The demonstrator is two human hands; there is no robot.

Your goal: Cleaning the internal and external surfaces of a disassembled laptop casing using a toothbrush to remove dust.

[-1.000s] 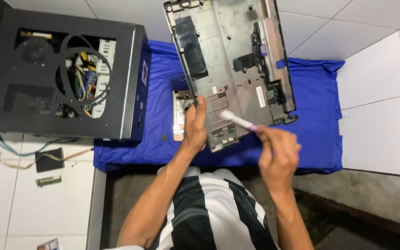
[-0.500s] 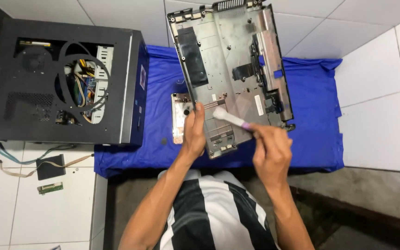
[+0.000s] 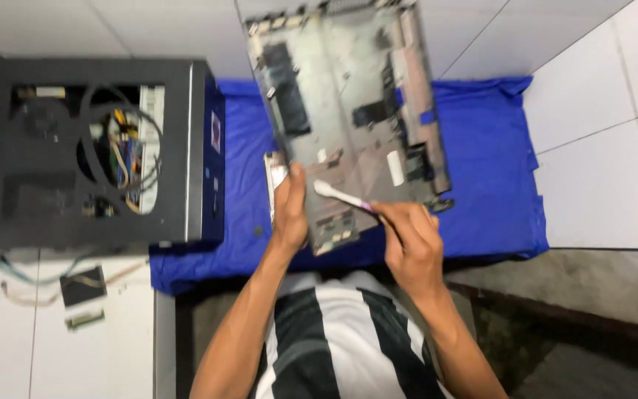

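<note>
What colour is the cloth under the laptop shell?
Bright blue; the cloth shows clearly in the head view.

1. One view only: head-worn camera, looking almost straight down past the striped shirt (image 3: 337, 340).
2. Close range, arm's length: left hand (image 3: 289, 210) and right hand (image 3: 411, 244) sit mid-frame.
3. Frame spans the blue cloth (image 3: 489, 162), the black computer case (image 3: 75, 155) at left and white floor tiles (image 3: 599, 89) at right.
4. No second view, so no overlap.

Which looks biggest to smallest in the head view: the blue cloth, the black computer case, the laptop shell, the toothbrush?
1. Blue cloth
2. Black computer case; partly cropped, so close to the cloth
3. Laptop shell; held nearer the camera
4. Toothbrush
</note>
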